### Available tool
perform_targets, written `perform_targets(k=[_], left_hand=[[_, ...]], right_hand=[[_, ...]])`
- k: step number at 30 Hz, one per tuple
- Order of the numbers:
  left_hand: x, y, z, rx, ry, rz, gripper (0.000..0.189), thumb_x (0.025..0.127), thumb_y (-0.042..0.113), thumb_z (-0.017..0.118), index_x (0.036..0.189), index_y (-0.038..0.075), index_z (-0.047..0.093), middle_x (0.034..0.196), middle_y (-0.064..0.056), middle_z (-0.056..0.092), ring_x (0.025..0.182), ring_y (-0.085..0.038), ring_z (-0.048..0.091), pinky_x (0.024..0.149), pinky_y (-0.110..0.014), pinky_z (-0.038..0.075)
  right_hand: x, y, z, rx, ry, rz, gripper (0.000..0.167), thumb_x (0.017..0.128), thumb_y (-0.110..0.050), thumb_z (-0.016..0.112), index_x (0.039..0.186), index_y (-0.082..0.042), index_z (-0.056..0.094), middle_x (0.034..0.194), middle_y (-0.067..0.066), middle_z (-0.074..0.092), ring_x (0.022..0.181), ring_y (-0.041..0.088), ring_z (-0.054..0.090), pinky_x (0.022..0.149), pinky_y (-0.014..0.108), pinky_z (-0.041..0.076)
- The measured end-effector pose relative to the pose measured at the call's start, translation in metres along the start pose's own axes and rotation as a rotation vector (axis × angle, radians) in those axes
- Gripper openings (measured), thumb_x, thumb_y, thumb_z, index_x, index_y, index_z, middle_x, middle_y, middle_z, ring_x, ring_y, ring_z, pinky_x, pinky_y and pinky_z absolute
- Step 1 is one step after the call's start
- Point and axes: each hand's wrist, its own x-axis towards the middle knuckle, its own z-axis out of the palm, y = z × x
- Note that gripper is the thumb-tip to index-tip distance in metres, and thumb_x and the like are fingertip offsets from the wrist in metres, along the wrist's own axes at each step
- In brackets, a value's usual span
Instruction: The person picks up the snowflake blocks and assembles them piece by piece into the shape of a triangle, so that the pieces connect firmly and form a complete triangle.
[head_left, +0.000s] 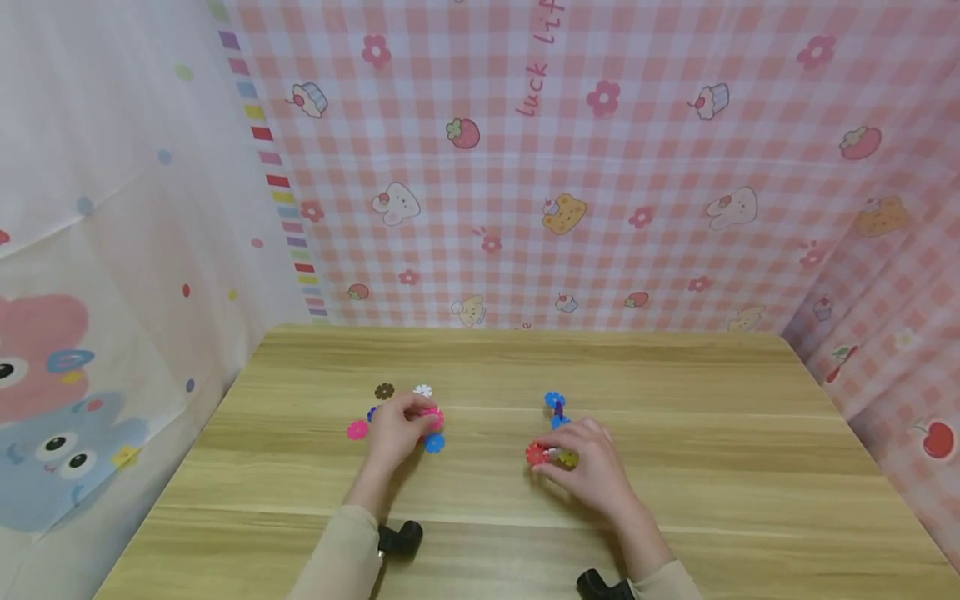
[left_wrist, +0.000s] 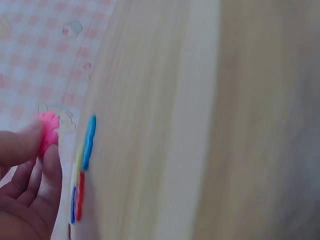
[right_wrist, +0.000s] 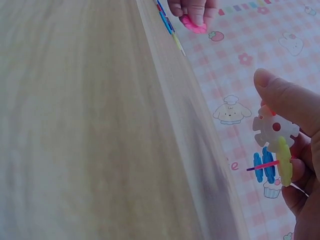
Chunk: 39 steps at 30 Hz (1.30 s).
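My left hand point(head_left: 396, 437) pinches a bright pink notched plastic disc point(left_wrist: 49, 131) between thumb and fingers, over the left group of discs. My right hand point(head_left: 596, 468) grips a cluster of joined notched discs. In it are a red disc point(head_left: 536, 454), a white disc point(right_wrist: 265, 135) and a yellow disc point(right_wrist: 284, 165). Blue discs point(head_left: 554, 400) with a purple one between them extend beyond the right fingers, and in the right wrist view they line up with the cluster. Part of the cluster is hidden behind the fingers.
Around the left hand lie loose discs on the wooden table point(head_left: 480, 533): a brown disc point(head_left: 385, 391), a white one, another pink disc point(head_left: 357, 430) and a blue disc point(head_left: 434, 443). Patterned cloth point(head_left: 510, 183) hangs behind the table and at both sides. Black camera mounts point(head_left: 405, 540) sit at the wrists.
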Motion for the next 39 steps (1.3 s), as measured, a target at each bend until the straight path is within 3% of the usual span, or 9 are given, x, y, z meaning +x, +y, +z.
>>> perform_targets(k=[6, 13, 18, 27, 39], left_hand=[[-0.013, 0.015, 0.015, 0.019, -0.078, 0.086, 0.01, 0.08, 0.003, 0.081, 0.08, 0.009, 0.072, 0.072, 0.001, 0.07, 0.064, -0.011, 0.063, 0.059, -0.024, 0.051], [-0.027, 0.036, 0.039, -0.06, -0.185, 0.06, 0.007, 0.081, 0.005, 0.08, 0.084, 0.009, 0.074, 0.076, 0.002, 0.07, 0.068, -0.013, 0.062, 0.062, -0.025, 0.051], [-0.032, 0.045, 0.051, -0.105, -0.23, 0.089, 0.007, 0.082, 0.004, 0.078, 0.086, 0.006, 0.074, 0.079, -0.001, 0.071, 0.068, -0.011, 0.063, 0.063, -0.025, 0.054], [-0.037, 0.051, 0.061, -0.095, -0.274, 0.09, 0.01, 0.082, 0.002, 0.078, 0.086, 0.008, 0.071, 0.078, 0.002, 0.069, 0.069, -0.011, 0.062, 0.062, -0.025, 0.054], [-0.039, 0.054, 0.062, -0.069, -0.256, 0.146, 0.011, 0.083, 0.002, 0.078, 0.082, 0.007, 0.068, 0.076, 0.002, 0.068, 0.068, -0.011, 0.059, 0.061, -0.023, 0.051]], right_hand=[[-0.001, 0.001, 0.001, -0.003, 0.009, -0.006, 0.038, 0.064, -0.026, 0.093, 0.097, -0.017, 0.078, 0.096, -0.007, 0.072, 0.087, 0.008, 0.05, 0.078, 0.034, 0.04], [0.0, 0.001, 0.002, -0.005, 0.016, -0.021, 0.039, 0.063, -0.026, 0.093, 0.097, -0.016, 0.078, 0.095, -0.005, 0.072, 0.088, 0.01, 0.053, 0.079, 0.036, 0.04], [0.0, -0.001, 0.001, 0.004, -0.003, 0.008, 0.038, 0.064, -0.027, 0.093, 0.097, -0.017, 0.078, 0.095, -0.006, 0.072, 0.087, 0.008, 0.051, 0.079, 0.035, 0.04], [0.0, -0.002, 0.0, 0.019, -0.006, 0.016, 0.038, 0.065, -0.026, 0.093, 0.098, -0.017, 0.078, 0.095, -0.007, 0.072, 0.086, 0.007, 0.05, 0.08, 0.034, 0.039], [0.001, -0.003, -0.001, 0.02, -0.021, 0.056, 0.036, 0.066, -0.026, 0.093, 0.098, -0.017, 0.078, 0.095, -0.008, 0.072, 0.086, 0.007, 0.049, 0.079, 0.034, 0.039]])
